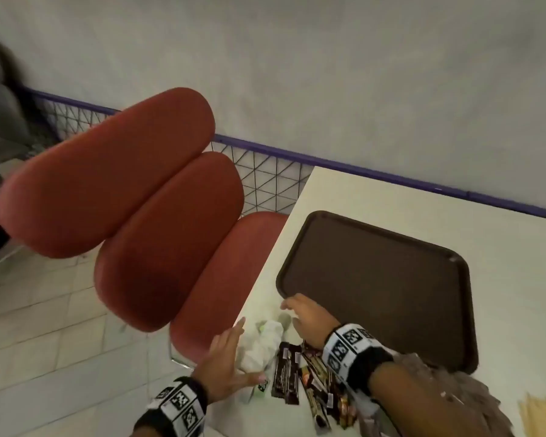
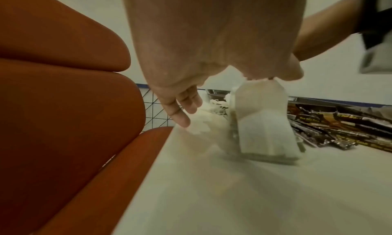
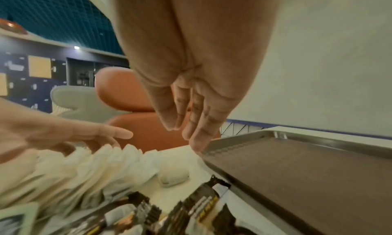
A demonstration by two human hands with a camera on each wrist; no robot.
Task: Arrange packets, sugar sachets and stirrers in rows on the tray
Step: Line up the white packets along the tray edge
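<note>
The brown tray lies bare on the white table. Just left of its near corner is a heap of white sugar sachets, with several dark packets beside it. Pale stirrers show at the bottom right. My left hand is flat against the heap's left side, fingers straight. In the left wrist view its thumb touches the top of an upright sachet. My right hand hovers over the tray's near-left corner. Its straight fingers point down at the tray's rim and hold nothing.
A red-orange padded chair stands right against the table's left edge. Behind it runs a wire fence with a purple rail along the grey wall. The sachets lie close to the table's left edge.
</note>
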